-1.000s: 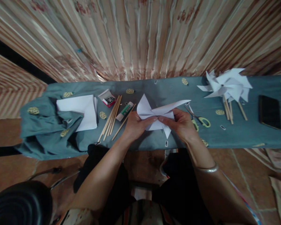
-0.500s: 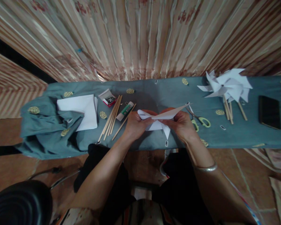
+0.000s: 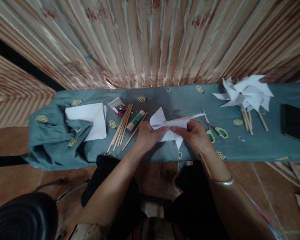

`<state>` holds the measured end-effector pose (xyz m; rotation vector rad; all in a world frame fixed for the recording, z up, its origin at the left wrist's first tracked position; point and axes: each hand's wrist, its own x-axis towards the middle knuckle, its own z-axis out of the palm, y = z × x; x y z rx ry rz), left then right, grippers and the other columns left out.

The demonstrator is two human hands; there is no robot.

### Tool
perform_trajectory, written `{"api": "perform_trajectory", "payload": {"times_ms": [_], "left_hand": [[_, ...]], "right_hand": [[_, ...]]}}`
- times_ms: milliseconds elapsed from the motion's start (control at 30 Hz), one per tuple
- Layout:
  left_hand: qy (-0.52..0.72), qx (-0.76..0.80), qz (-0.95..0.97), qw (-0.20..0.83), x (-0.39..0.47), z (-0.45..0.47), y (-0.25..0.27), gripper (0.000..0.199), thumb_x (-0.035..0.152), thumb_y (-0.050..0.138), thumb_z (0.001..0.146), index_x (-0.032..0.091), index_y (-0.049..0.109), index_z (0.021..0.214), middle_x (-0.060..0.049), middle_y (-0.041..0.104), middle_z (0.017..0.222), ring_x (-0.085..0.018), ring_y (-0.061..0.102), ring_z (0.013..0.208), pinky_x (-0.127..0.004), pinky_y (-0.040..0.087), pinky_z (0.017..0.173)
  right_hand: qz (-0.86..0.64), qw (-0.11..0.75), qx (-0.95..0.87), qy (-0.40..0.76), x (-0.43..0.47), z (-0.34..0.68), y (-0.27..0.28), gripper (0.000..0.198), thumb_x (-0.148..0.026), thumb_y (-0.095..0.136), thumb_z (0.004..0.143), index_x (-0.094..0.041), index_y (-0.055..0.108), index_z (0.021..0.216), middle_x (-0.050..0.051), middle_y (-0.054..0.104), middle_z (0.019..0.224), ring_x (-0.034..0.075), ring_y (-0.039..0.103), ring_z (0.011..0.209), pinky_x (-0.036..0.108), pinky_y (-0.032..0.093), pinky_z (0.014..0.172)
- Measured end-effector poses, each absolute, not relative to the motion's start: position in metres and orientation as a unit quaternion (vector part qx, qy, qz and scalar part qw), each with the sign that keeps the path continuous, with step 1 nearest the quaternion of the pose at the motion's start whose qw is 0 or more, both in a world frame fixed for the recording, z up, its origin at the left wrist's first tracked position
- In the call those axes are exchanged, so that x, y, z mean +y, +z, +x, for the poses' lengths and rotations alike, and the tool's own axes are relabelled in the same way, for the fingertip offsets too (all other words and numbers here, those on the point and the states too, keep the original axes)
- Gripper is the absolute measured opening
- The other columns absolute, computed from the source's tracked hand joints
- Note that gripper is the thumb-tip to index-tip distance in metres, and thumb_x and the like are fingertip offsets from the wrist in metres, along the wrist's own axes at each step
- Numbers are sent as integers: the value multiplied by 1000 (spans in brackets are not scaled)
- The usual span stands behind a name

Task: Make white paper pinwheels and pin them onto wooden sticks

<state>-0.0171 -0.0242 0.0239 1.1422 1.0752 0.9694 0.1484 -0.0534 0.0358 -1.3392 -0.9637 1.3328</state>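
A white paper pinwheel (image 3: 159, 118) with bent blades is held over the table's front half. My left hand (image 3: 148, 136) is closed on its left side, the thumb pressing near the centre. My right hand (image 3: 196, 134) grips it from the right, thumb also at the centre, where a small shiny spot shows between the two thumb tips. The fingers behind the paper are hidden. Close to my right hand lie scissors (image 3: 217, 130) with light green handles. Left of my left hand are a glue stick (image 3: 136, 120) and several wooden sticks (image 3: 122, 128).
An open small box (image 3: 118, 107) of metal pins stands behind the sticks. Folded white paper sheets (image 3: 98, 121) lie at the left on the green cloth (image 3: 175, 100). Finished pinwheels (image 3: 250, 91) on sticks and a dark phone (image 3: 293, 122) lie at the right. A striped curtain (image 3: 150, 43) hangs behind.
The pinwheel has tipped so more of its face shows, with a left blade now standing up. Both thumbs have come together at its centre. The whole view has shifted slightly.
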Motion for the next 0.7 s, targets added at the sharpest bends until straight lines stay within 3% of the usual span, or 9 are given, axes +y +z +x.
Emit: {"api": "perform_trajectory", "payload": {"times_ms": [233,400,700], "left_hand": [[421,444,474,634,-26,-16,27,22,33,81,65,16,74,77,-4,75,77,-19,66,71,-30,55,66],[416,459,486,617,-27,-15,26,18,30,79,63,15,73,71,-3,72,70,-17,64,66,-27,53,62],[403,441,484,639,-34,-14,27,14,23,77,64,13,74,74,-3,74,73,-18,66,69,-28,53,68]], "right_hand": [[-540,496,-404,547,-54,148,33,28,-39,90,57,-25,79,78,1,79,79,17,69,64,32,58,61],[-566,487,-432,506,-56,152,30,24,-38,88,61,-24,80,77,1,78,73,16,65,58,29,53,52],[-611,466,-439,466,-63,153,31,28,-42,88,57,-21,78,72,0,74,64,15,59,50,28,47,46]]}}
